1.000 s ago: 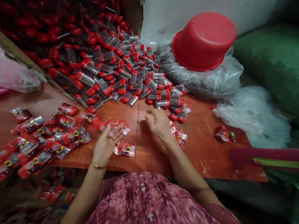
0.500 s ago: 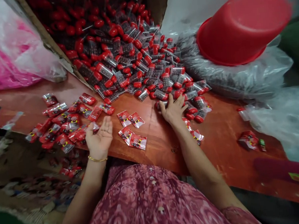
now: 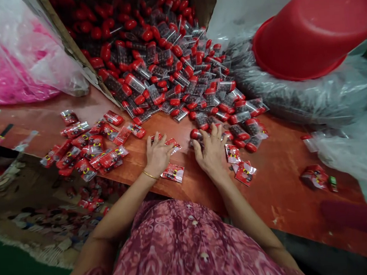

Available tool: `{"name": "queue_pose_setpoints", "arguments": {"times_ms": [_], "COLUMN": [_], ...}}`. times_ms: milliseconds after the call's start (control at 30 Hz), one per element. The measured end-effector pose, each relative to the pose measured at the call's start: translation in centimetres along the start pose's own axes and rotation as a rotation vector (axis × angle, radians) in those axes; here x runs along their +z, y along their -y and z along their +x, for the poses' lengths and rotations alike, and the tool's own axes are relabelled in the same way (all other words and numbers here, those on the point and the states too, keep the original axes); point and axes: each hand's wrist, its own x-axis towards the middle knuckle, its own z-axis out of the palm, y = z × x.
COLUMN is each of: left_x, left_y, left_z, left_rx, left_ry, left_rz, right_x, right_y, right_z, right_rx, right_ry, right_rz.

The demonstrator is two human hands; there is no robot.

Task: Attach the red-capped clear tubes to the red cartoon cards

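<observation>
My left hand (image 3: 158, 155) lies palm down with its fingers apart over small flat red printed sleeves (image 3: 173, 173), partly covering them. My right hand (image 3: 211, 154) is spread at the near edge of the heap, its fingertips over or touching small clear tubes with red caps (image 3: 196, 134); I cannot tell the contact exactly. More printed sleeves (image 3: 245, 173) lie to the right of this hand. On the left is a pile of tubes wrapped in red printed sleeves (image 3: 93, 148).
A cardboard box (image 3: 64, 41) on its side spills capped tubes (image 3: 168, 72) onto the red-brown table (image 3: 283, 157). An upturned red bucket (image 3: 307, 36) rests on a filled plastic bag (image 3: 295, 99). A bag of pink things (image 3: 22, 59) stands left. Below the table edge are more wrapped pieces (image 3: 94, 195).
My left hand has moved right, from beside the wrapped pile onto the flat sleeves, and turned palm down. My right hand has drawn slightly nearer to me. The view has shifted a little.
</observation>
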Motion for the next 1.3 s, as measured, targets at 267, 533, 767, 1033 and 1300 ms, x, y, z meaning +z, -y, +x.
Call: {"name": "queue_pose_setpoints", "arguments": {"times_ms": [267, 533, 767, 1033, 1300], "left_x": [-0.6, -1.3, 0.4, 0.3, 0.1], "left_y": [-1.4, -3.2, -3.9, -4.4, -4.4], "left_z": [-1.4, -2.2, -2.8, -1.6, -1.5], "left_rx": [-0.011, -0.212, -0.588, -0.709, -0.758], "left_ry": [-0.117, -0.096, -0.013, -0.085, -0.064], "left_rz": [0.069, -0.269, -1.013, -1.038, -1.055], "right_x": [0.1, 0.3, 0.5, -1.0, -2.5], "right_y": [2.9, 3.8, 3.7, 0.4, -3.3], "right_z": [-0.8, -0.4, -2.6, -0.3, -2.6], "right_rx": [0.137, 0.220, 0.075, 0.000, -0.198], "right_ry": [0.189, 0.027, 0.040, 0.153, 0.152], "right_rz": [0.675, 0.900, 0.704, -0.011, 0.032]}}
